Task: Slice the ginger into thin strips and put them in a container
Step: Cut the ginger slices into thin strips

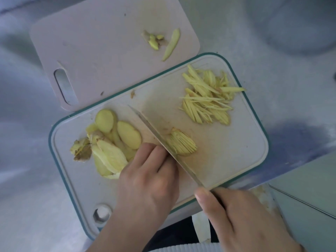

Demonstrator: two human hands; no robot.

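On the teal-rimmed cutting board [236, 151] lies a pile of thin ginger strips [209, 99] at the far right. A fan of freshly cut strips [183, 142] sits just right of the knife blade [163, 140]. My right hand [241, 219] grips the knife handle, the blade standing on the board. My left hand [149, 177] is curled with fingertips against the blade's left side; the piece under them is hidden. Flat ginger slices [120, 131] and peel scraps [81, 148] lie at the left.
A pink cutting board [101, 51] behind holds a few ginger offcuts [154, 40] and a long sliver [171, 44]. A translucent container [294, 24] stands at the back right. A pale green box edge [309, 188] is at the right front.
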